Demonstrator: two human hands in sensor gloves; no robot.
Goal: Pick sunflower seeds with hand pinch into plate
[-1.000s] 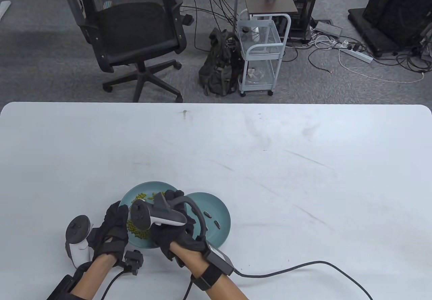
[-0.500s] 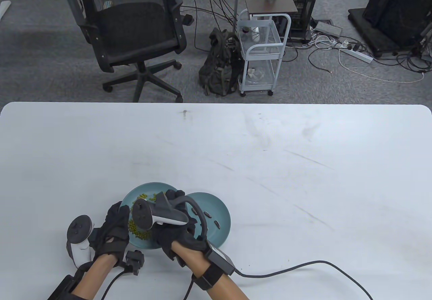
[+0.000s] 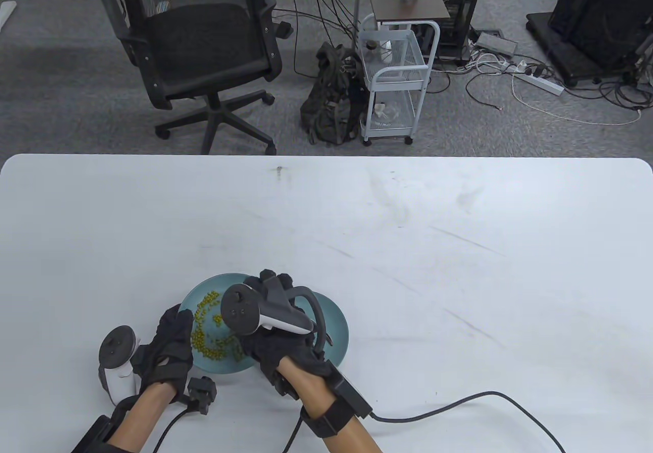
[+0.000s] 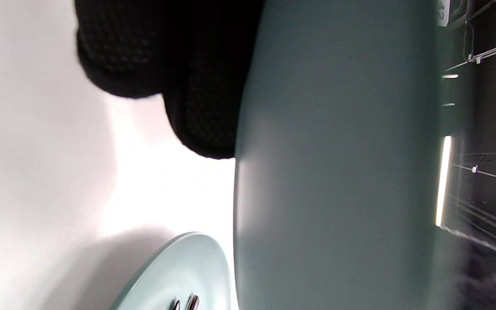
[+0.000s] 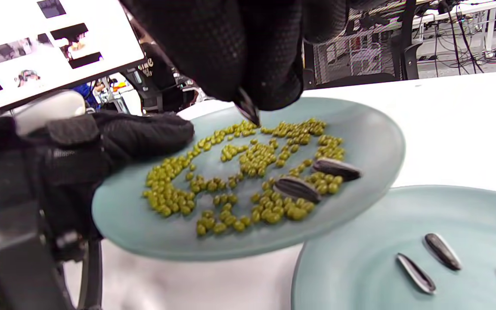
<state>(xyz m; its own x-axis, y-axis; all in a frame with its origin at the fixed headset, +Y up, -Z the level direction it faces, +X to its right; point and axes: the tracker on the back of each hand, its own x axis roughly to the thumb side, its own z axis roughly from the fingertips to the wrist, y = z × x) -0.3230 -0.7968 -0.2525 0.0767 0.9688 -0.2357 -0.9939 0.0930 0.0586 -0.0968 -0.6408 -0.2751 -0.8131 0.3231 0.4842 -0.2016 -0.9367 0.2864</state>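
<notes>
A teal plate [image 3: 214, 283] of green beans [image 3: 206, 333] sits at the table's near edge, and its rim overlaps a second teal plate [image 3: 338, 326] on its right. My left hand [image 3: 176, 328] grips the bean plate's left rim. In the right wrist view my right hand [image 5: 248, 103] pinches a dark sunflower seed [image 5: 249, 113] above the bean plate [image 5: 368, 137]. Two seeds [image 5: 336, 168] lie among the beans. Three seeds [image 5: 441, 250] lie in the second plate [image 5: 360, 224]. The left wrist view shows the bean plate's underside [image 4: 338, 172].
My right wrist's black cable [image 3: 459, 402] runs across the table to the right. An office chair [image 3: 199, 50], a backpack [image 3: 329, 101] and a white cart [image 3: 395, 75] stand beyond the far edge. The white table [image 3: 408, 244] stretches ahead and to the right.
My right hand has lifted off the beans and moved right and slightly away, towards the second plate, uncovering more beans. My left hand has kept its grip on the plate rim.
</notes>
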